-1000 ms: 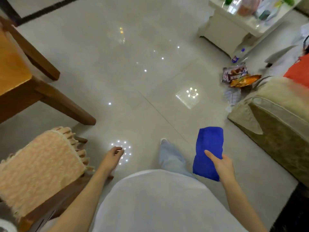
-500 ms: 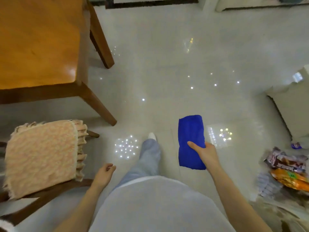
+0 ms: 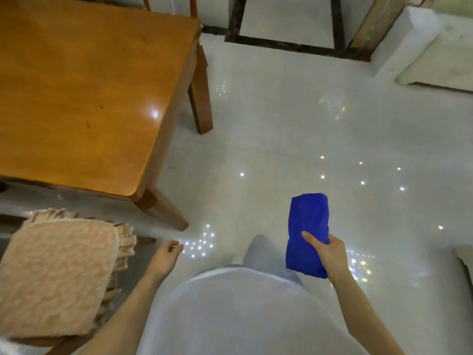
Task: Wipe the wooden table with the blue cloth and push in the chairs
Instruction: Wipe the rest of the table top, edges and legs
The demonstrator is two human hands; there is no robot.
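Observation:
The wooden table (image 3: 84, 93) fills the upper left, its near right corner and leg close to me. A chair with a pink fringed cushion (image 3: 53, 275) stands at the lower left, pulled out from the table's near edge. My right hand (image 3: 326, 254) grips a folded blue cloth (image 3: 308, 221) over the floor, right of my leg and well clear of the table. My left hand (image 3: 166, 257) hangs beside the chair cushion with loosely curled fingers and holds nothing. Part of another chair's back (image 3: 169, 6) shows beyond the table's far edge.
Glossy white floor tiles (image 3: 294, 139) spread to the right of the table. A pale piece of furniture (image 3: 440, 60) stands at the upper right, and a dark-framed doorway threshold (image 3: 286, 44) lies at the top. A sofa edge (image 3: 464, 262) shows at the far right.
My view has turned left toward the table, so much more of its top shows. The snack packets and sofa slid out to the right. Both hands keep their poses, the cloth still held.

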